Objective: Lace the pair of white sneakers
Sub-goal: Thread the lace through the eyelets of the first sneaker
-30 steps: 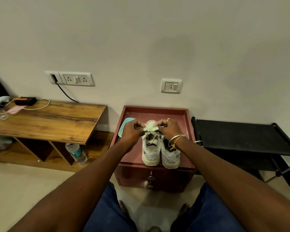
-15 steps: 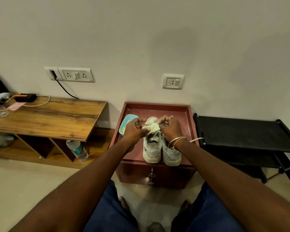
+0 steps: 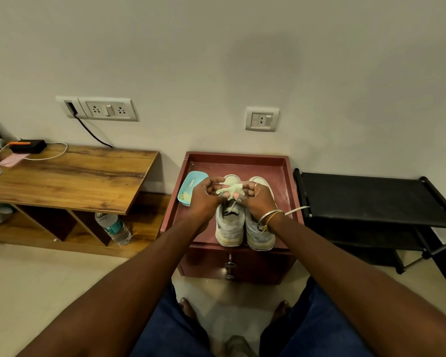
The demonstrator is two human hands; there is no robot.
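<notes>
Parked at far left on the red table (image 3: 177, 215): a blue dish (image 3: 191, 188), out of the way. Next, left hand (image 3: 205, 195) curled, pinching one side of a pale wad (image 3: 233, 188), likely bunched lace, above the white sneakers (image 3: 229, 228), heels turned toward the person for easy reach of the eyelets. Right hand (image 3: 258, 199) pinching the other side, probably to tease it apart. Trailing off right: a loose lace end (image 3: 298, 209).
</notes>
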